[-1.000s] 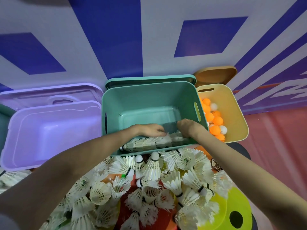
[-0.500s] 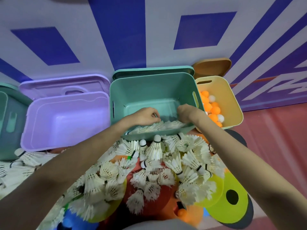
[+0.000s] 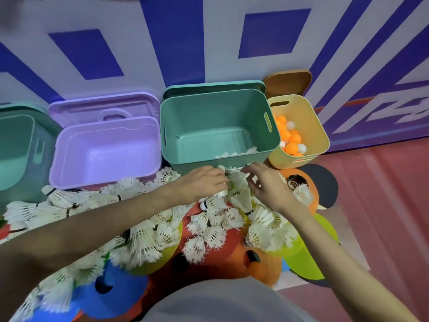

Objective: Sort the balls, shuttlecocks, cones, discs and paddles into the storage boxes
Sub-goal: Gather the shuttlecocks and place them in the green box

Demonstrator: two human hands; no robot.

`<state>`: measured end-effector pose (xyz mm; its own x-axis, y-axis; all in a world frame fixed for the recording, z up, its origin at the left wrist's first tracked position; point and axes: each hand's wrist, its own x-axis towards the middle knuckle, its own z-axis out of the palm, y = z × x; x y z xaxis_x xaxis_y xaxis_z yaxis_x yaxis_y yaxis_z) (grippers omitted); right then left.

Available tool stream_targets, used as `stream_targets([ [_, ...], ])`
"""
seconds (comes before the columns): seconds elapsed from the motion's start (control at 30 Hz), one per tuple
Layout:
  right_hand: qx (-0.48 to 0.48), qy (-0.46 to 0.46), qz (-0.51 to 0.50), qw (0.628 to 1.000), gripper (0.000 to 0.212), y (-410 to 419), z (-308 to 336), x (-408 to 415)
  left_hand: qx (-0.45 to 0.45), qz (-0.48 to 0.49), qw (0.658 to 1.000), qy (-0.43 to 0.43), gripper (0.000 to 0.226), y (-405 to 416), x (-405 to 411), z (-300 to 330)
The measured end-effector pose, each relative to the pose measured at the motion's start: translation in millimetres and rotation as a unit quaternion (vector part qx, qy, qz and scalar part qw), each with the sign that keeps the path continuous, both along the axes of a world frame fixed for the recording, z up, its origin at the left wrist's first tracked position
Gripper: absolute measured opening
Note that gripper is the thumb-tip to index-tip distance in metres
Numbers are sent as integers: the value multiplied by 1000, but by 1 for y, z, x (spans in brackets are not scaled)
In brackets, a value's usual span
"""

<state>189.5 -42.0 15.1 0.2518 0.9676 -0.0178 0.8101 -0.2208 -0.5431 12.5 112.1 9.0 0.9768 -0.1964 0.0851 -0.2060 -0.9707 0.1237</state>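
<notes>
Crowding shuttlecocks [image 3: 213, 228], no legible writing

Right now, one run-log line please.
stage: gathering shuttlecocks | left hand: gripping some | right hand: reaching | green box: few inside

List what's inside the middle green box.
The green box shows white shuttlecocks along its near wall and bare floor behind. The near wall hides how many lie there.
</notes>
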Motion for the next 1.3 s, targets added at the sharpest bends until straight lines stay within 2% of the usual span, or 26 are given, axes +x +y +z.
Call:
stream_targets([
  [0.1,-54,-21,32,998,37,-14,-16,-6,87,-2,995,40,56,-4,8,-8],
  [0.23,-106,-27,35,993,46,-20,-22,-16,185,-29,979,83,41,-10,21,-6],
  [0.4,-135,-48,51,988,38,-20,-19,-26,286,-76,947,122,23,-15,28,-3],
  [0.5,-129,-62,51,988,32,-22,-13,-29,304,-71,941,134,19,-17,30,-1],
  [0.6,-97,-63,26,993,19,-28,-2,-30,282,-36,950,132,19,-18,24,4],
  [0.67,-63,-65,-10,996,13,-35,6,-29,250,12,961,117,19,-16,16,7],
  [0.77,47,-37,-69,996,5,-46,16,-32,156,119,978,72,25,-13,-2,8],
  [0.8,85,-18,-89,992,5,-49,18,-35,114,154,980,57,30,-14,-10,8],
  [0.87,154,23,-123,980,4,-52,23,-40,-29,236,971,28,42,-19,-25,8],
  [0.93,212,60,-140,965,5,-53,27,-49,-190,311,931,-2,48,-29,-38,7],
  [1.0,242,84,-136,957,6,-52,27,-57,-274,357,893,-8,55,-39,-45,2],
  [1.17,209,101,-81,969,6,-45,14,-75,-419,405,813,-2,61,-62,-49,-4],
  [1.3,169,113,-50,978,2,-45,9,-76,-464,433,773,-10,57,-68,-50,-9],
])
